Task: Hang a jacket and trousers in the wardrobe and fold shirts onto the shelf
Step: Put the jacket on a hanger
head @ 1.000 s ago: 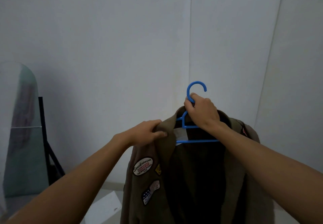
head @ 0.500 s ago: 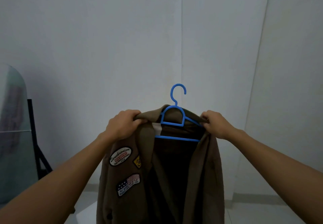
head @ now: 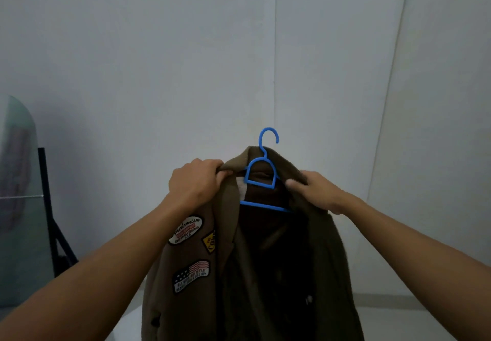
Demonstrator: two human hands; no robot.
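Gripping soft olive jacket shoulders, left hand and right hand curled on cloth, thin blue plastic hanger between fingers

**Much of the jacket and hanger is staying out of sight**

The jacket is running off the bottom edge, hem unseen. Its collar is covering the blue hanger's shoulders. The left hand's fingers are disappearing into the fabric. At the left edge, a glass panel is being cut off, its reflection blurring. Patch lettering is blurring too.
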